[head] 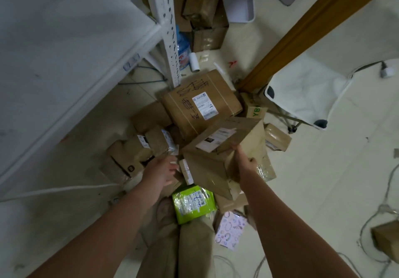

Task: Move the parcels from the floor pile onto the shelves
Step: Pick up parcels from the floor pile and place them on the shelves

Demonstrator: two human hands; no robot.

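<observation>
A pile of brown cardboard parcels [200, 105] covers the floor in front of me, beside the white metal shelf [64, 61] at the left. My right hand [244, 159] grips the near edge of a tilted brown box with a white label [224, 135] in the middle of the pile. My left hand [166, 169] reaches into the pile, its blurred fingers touching a small taped parcel [185, 169]; whether it holds the parcel is not visible. A green parcel [193, 203] and a white patterned parcel [231, 230] lie nearest my feet.
The shelf's perforated upright post [168, 29] stands behind the pile. More boxes [205, 7] and a blue water jug [183, 51] sit beyond it. A wooden door frame [302, 31] and a white folding chair [306, 96] are at the right. Cables [377, 213] trail over the floor.
</observation>
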